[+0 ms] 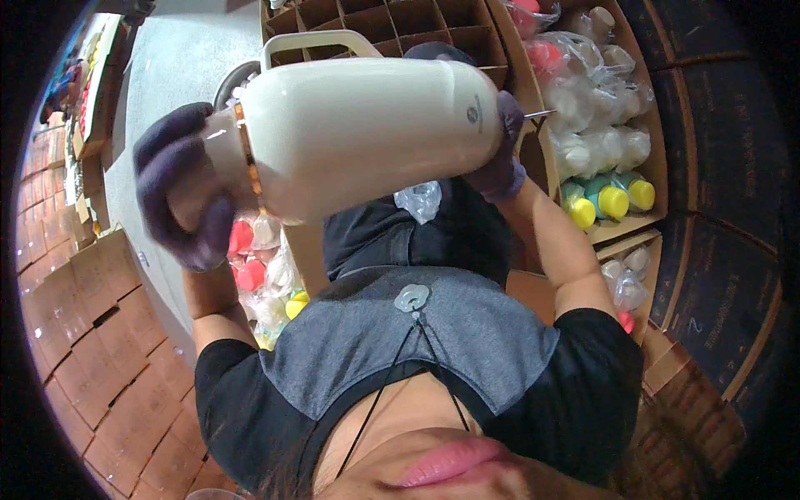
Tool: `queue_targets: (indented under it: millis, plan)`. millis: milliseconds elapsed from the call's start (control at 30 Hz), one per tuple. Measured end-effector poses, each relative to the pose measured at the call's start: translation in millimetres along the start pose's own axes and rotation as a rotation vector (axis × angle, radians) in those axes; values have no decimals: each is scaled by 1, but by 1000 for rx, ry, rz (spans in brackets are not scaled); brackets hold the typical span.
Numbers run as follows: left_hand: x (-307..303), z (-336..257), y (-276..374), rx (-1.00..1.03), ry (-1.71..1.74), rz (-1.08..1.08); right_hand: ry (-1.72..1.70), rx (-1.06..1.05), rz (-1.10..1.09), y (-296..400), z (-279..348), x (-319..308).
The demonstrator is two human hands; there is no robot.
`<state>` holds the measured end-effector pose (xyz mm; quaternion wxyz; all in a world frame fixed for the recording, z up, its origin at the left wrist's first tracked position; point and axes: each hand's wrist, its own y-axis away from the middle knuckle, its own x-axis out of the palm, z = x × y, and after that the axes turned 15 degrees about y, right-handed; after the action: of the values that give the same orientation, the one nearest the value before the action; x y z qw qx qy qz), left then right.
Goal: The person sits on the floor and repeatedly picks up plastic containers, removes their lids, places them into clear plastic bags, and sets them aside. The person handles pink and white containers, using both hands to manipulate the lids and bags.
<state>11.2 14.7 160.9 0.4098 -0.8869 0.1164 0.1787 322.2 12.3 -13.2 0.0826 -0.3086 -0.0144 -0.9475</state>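
Note:
A large off-white insulated jug [369, 131] with a loop handle and a copper-coloured ring lies on its side in the air before my chest. My left hand [181, 187], in a purple-grey glove and slightly blurred, curls around its pale lid end [228, 156]. At the base end my right hand [506, 150], gloved alike, grips the jug; most of its fingers are hidden behind it. A thin metal rod [540, 114] sticks out beside the right fingers; what it belongs to cannot be seen. A small emblem is on the jug near the base.
Ahead stands a carton with cardboard dividers [400, 28]. An open carton [600, 234] at right holds bagged bottles, some with yellow caps [612, 201]. More bagged bottles [253, 275] are below my left hand. A grey surface [169, 69] and stacked brown cartons [94, 337] lie left; dark cartons [725, 137] line the right.

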Motion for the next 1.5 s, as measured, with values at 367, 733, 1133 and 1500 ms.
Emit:
queue_targets:
  millis: [367, 733, 1133, 1500]
  plan:
    - [-7, 40, 43, -820, 629, -387, 623, -381, 2, -3, 23, 4]
    - [8, -3, -8, 100, 125, 177, -7, 191, -92, 13, 7, -8]
    - [-20, 100, 164, -938, 292, -19, 2328, -18, 73, -15, 11, -213]
    - [-7, 152, 163, -1589, 1189, -761, 1898, -474, -81, -47, 62, -161]
